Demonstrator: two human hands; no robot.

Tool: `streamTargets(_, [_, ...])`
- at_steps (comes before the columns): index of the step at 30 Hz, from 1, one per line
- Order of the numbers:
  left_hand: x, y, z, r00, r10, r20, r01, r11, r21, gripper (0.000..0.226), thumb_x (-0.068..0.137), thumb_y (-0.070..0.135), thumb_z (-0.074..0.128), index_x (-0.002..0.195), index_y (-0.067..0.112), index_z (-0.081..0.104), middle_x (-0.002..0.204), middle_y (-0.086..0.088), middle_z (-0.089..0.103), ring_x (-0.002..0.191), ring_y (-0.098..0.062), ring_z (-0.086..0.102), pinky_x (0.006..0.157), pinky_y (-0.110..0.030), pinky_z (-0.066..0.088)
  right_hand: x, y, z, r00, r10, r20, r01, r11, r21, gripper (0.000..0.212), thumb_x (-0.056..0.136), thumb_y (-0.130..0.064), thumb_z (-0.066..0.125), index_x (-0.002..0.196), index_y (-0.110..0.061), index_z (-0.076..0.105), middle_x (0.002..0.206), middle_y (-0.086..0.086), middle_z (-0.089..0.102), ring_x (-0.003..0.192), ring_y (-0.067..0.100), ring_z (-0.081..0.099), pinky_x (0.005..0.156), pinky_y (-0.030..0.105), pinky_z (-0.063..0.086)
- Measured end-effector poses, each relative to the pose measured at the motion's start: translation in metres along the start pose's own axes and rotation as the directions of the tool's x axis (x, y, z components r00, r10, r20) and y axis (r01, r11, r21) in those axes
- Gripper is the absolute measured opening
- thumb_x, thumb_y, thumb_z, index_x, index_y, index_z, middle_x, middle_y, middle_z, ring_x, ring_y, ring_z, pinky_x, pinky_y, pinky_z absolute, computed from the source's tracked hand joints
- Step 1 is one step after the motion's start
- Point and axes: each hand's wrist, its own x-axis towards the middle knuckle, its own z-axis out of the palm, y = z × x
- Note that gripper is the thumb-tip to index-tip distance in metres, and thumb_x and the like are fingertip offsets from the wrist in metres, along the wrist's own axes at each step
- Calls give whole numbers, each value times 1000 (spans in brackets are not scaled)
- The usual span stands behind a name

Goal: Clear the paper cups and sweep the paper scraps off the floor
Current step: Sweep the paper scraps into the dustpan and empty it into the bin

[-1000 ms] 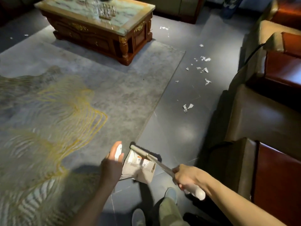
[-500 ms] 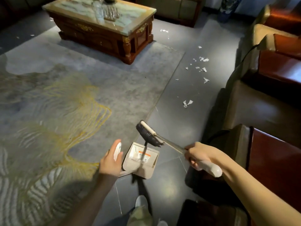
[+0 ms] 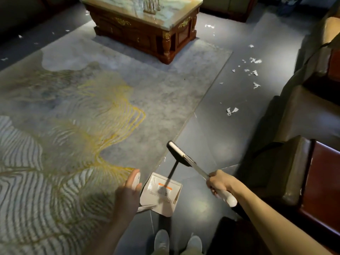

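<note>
A home living room: rug, coffee table, sofa

Head-worn camera (wide-angle) looks forward and down over the floor

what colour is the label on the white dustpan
Orange, on the white plastic dustpan, best in the head view.

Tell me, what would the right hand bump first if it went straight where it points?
Probably the rug: the right hand points its broom at that edge, not toward the paper scraps. Depth is unclear.
</note>
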Motion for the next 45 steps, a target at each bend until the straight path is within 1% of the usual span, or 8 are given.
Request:
streamTargets(6, [15, -3, 8, 997, -20, -79, 10, 992, -125, 40, 85, 13, 61, 125, 10, 59, 104, -18, 69, 92, -33, 66, 77, -28, 46, -26, -17, 62, 983, 33, 179, 42, 916, -399, 20, 87, -8, 57, 107, -9, 60, 88, 5, 63, 87, 20, 66, 71, 27, 52])
streamTargets(10, [15, 0, 8, 996, -86, 0, 84, 974, -209, 43, 88, 1, 59, 130, 11, 54, 119, -16, 63, 109, -30, 60, 86, -19, 38, -66, -20, 58, 953, 79, 292, 75, 873, -481, 35, 92, -8, 53, 126, -1, 55, 70, 1, 51, 67, 15, 59, 54, 22, 43])
streamTargets(14, [9, 2, 6, 997, -70, 20, 72, 986, -151, 45, 90, 8, 59, 133, 18, 52, 121, -19, 61, 110, -37, 58, 89, -35, 43, -96, -15, 25, 965, 28, 260, 56, 949, -310, 39, 93, -5, 51, 131, 3, 52, 65, -1, 50, 44, 4, 49, 43, 14, 40])
streamTargets(19, [-4, 9, 4, 998, -11, 62, 20, 989, -144, 43, 92, 11, 55, 134, 21, 49, 123, -17, 60, 111, -37, 55, 86, -33, 41, -114, -13, 10, 981, -91, 169, 128, 966, -225, 39, 94, -8, 52, 133, -1, 51, 66, -4, 51, 31, -3, 49, 37, 9, 38])
streamTargets(27, [15, 14, 0, 985, 124, 122, -112, 989, -99, 43, 90, 9, 58, 131, 20, 52, 120, -14, 63, 110, -35, 58, 88, -33, 42, -104, -11, -11, 1000, -28, -7, 29, 998, 50, 31, 89, 1, 53, 120, 3, 58, 62, 7, 51, 40, 11, 48, 35, 19, 40])
streamTargets(34, [73, 73, 27, 962, 226, 154, -209, 971, -118, 42, 91, 11, 57, 131, 23, 52, 125, -10, 60, 113, -33, 55, 90, -35, 40, -52, 5, -32, 960, -51, -276, 103, 979, 178, 23, 84, -4, 51, 105, -4, 62, 67, 9, 60, 36, 10, 52, 41, 20, 43])
streamTargets(41, [174, 167, 97, 935, 326, 142, -316, 945, -87, 39, 88, 4, 59, 125, 18, 56, 108, -15, 66, 98, -37, 60, 75, -27, 36, 44, 8, -145, 913, -59, -404, 166, 958, 233, 19, 83, -1, 46, 93, -6, 61, 68, 7, 60, 45, 14, 54, 38, 17, 40])
streamTargets(45, [232, 233, 142, 942, 293, 162, -280, 955, -98, 42, 89, 5, 60, 128, 18, 55, 114, -14, 65, 106, -35, 59, 82, -29, 37, 89, 21, -230, 905, -22, -426, 142, 958, 251, 27, 83, -4, 45, 103, -9, 64, 74, 7, 62, 42, 9, 53, 39, 16, 41])
